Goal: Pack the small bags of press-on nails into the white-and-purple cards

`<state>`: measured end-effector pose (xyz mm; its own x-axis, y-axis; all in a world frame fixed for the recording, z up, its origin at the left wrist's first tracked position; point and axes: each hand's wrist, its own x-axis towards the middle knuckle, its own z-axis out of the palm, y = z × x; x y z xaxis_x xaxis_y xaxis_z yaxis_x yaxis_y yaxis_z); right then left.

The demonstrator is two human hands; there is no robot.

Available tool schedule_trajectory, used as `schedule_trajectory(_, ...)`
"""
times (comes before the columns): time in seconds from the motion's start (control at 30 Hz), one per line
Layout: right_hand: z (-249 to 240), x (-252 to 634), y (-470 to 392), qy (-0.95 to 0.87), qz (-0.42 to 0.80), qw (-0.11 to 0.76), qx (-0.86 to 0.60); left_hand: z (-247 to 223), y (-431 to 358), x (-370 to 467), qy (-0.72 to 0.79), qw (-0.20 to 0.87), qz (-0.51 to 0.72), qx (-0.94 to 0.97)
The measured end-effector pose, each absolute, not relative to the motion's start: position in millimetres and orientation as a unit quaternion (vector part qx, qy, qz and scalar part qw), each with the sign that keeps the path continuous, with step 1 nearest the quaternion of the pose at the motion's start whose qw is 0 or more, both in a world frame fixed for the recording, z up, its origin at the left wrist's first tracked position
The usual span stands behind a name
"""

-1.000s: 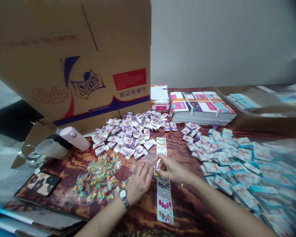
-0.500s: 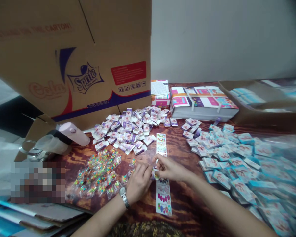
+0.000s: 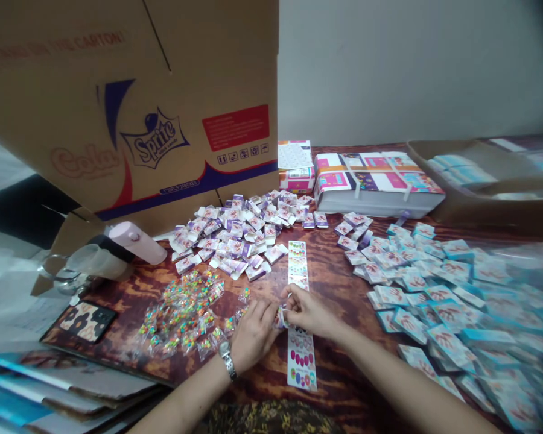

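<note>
Between my hands is a small box (image 3: 279, 317), white with some colour on it and partly covered by fingers. My left hand (image 3: 254, 330), with a silver watch at its wrist, is closed around its left side. The fingers of my right hand (image 3: 308, 310) are bent and pinch at its right end. Beneath my right hand lies a long printed strip of nail designs (image 3: 301, 361). Clear sachets of coloured candy (image 3: 181, 313) are spread to the left of my left hand. Beyond the hands is a pile of small purple-and-white boxes (image 3: 235, 232).
A large cardboard carton (image 3: 185, 72) stands at the back left. Blue-and-white boxes (image 3: 438, 295) cover the right side. A strapped stack of printed card (image 3: 375, 181) and an open carton (image 3: 470, 208) sit behind. A phone (image 3: 88, 321) and pink bottle (image 3: 138, 243) are left.
My right hand's fingertips have come down and closed on the right end of the small box. The left hand stays almost in place. The view has shifted slightly.
</note>
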<state>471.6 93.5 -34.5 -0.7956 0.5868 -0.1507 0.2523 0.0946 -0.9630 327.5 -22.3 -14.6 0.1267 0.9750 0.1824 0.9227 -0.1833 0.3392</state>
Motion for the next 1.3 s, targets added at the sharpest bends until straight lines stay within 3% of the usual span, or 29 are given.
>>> schedule_trajectory(0.2, -19.2, 481.1, 92.6, -0.693, 0.673, 0.12, -0.23, -14.3, -22.8, 324.1, 0.65, 0.092, 0.187, 0.731)
schedule_trajectory(0.4, -22.7, 482.2, 91.8, -0.662, 0.682, 0.143, -0.277, -16.6, -23.2, 327.2, 0.659, 0.051, 0.168, 0.731)
schedule_trajectory(0.63, -13.8, 476.9, 83.4, -0.766, 0.555, 0.191, -0.263, -21.3, -23.0, 330.7, 0.66, -0.029, 0.126, 0.74)
schedule_trajectory(0.9, -22.4, 474.7, 87.5, -0.666, 0.676, 0.162, -0.271, -21.2, -21.7, 334.8, 0.654, -0.011, 0.131, 0.745)
schedule_trajectory(1.3, -2.2, 473.6, 85.8, -0.843, 0.42, 0.178, -0.286, -19.9, -25.8, 332.4, 0.65, -0.004, 0.201, 0.733)
